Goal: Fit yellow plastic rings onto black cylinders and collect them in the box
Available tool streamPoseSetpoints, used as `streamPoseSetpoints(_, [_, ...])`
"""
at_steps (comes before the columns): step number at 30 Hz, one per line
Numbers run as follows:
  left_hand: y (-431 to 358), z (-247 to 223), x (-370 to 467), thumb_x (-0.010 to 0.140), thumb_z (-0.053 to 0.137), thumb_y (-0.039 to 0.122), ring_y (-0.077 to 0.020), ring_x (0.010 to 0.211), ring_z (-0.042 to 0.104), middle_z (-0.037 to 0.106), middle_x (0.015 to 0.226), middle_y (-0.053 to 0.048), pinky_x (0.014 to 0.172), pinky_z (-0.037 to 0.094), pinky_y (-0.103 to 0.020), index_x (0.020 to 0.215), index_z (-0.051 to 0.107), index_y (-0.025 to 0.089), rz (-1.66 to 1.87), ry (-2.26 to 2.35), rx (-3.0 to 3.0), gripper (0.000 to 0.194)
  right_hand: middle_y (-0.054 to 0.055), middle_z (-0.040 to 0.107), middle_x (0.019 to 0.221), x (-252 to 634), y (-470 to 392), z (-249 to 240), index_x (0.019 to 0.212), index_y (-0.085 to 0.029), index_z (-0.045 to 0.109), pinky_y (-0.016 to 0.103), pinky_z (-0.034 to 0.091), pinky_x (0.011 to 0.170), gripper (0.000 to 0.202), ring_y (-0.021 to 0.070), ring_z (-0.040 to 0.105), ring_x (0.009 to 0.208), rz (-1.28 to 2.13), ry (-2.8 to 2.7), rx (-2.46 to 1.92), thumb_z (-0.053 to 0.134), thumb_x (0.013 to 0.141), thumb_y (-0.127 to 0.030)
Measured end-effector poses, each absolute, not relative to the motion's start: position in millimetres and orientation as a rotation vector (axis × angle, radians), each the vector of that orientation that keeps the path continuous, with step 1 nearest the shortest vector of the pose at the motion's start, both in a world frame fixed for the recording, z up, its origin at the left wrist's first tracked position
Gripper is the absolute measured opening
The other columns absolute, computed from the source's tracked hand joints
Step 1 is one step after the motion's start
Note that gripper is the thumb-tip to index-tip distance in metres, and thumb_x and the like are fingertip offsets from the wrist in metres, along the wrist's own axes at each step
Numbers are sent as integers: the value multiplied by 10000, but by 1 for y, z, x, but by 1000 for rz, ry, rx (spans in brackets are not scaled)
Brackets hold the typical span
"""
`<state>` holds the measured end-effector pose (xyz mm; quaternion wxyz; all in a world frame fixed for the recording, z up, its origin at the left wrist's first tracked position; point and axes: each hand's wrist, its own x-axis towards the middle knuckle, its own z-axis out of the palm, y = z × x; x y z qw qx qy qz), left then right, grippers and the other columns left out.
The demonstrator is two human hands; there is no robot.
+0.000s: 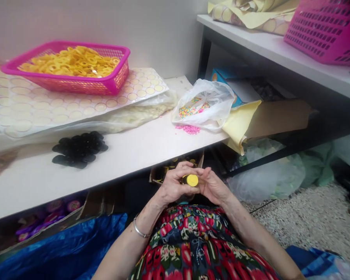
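Pale wall (163, 35) stands behind a white worktop (134, 151), whose near edge slants up toward its right end. Just off that edge, near the right end, the person's two hands meet over a small yellow-topped piece (192, 180). Its round yellow end faces up toward the wearer; a dark part shows to the left of it, running back between the left fingers. Seen nearly end-on, the long axis seems to point away from the wearer, though its length is hidden.

Of the two, the left hand (175, 182) has the closer hold: fingers bent over the far side, thumb along the near side, gripping the piece between them. The right hand (214, 188) comes in from the right, fingers bent, tips just beside the yellow end; whether they grip it, I cannot tell. Black pieces (80, 149) lie by the worktop's near edge, well to the left.
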<state>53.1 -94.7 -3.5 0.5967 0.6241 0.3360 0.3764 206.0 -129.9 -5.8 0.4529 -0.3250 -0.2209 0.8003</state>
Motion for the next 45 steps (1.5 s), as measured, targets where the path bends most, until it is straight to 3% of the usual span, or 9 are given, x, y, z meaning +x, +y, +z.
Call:
streamPoseSetpoints(5, [-99,-3,54,588,785,274,-243,1034,509,651,783,-67,970,369,-438,842,709,171,868,763,1639,284,12,608,739,202,-126,1,892,-118,668,181,441,523,376,84,538,609,2046,-611,-881,797,559,-232])
streamPoseSetpoints(8, [-104,-11,55,607,770,295,-229,972,534,647,737,-50,979,362,-438,806,705,175,874,732,1707,241,16,619,694,192,-125,0,796,-104,692,170,393,473,301,83,528,574,2060,-586,-912,780,510,-140])
streamPoseSetpoints(13, [-114,-24,37,579,789,311,-250,1046,505,640,805,-77,935,408,-424,820,706,162,893,849,1580,295,44,640,750,173,-133,-11,772,-103,693,193,439,535,256,122,579,666,1999,-487,-992,772,543,-185])
streamPoseSetpoints(19, [-124,-24,17,589,781,340,-271,1095,473,623,892,-109,915,416,-423,820,705,145,909,1022,1432,312,23,605,832,169,-136,-22,986,-133,636,248,491,632,466,106,578,680,2222,-410,-851,791,570,-274])
streamPoseSetpoints(26, [-126,-22,28,697,703,267,-221,927,550,655,750,-69,916,412,-435,819,690,164,932,888,1735,160,13,607,735,171,-133,-22,825,-105,655,252,440,632,378,118,555,658,2124,-624,-1003,791,487,-208])
streamPoseSetpoints(31, [-124,-28,16,660,676,144,-248,1078,507,627,1078,-107,922,419,-469,1052,632,201,993,996,1913,399,21,596,751,175,-113,-36,972,-122,613,274,427,617,385,151,542,675,1765,-1135,-1461,673,656,-334])
streamPoseSetpoints(37, [-92,-31,-64,727,608,224,-221,969,563,625,1017,-93,866,461,-408,930,649,180,1229,1917,1798,212,180,554,1033,178,-71,-64,1078,-49,551,332,404,785,362,254,554,923,1074,-2039,-1991,519,735,-160])
streamPoseSetpoints(41, [-64,-24,-128,751,558,305,-270,979,523,601,1007,-143,848,434,-423,940,640,123,1063,2667,1585,275,182,548,1012,181,-59,-74,1067,-45,543,314,407,756,351,247,558,902,1058,-2134,-1974,517,749,-192])
streamPoseSetpoints(45, [-42,-11,-155,781,515,385,-319,1033,460,557,1045,-181,882,361,-468,948,628,113,773,2875,1683,339,88,548,907,192,-67,-70,1039,-102,559,283,424,702,342,195,564,823,1234,-1899,-1756,566,735,-258])
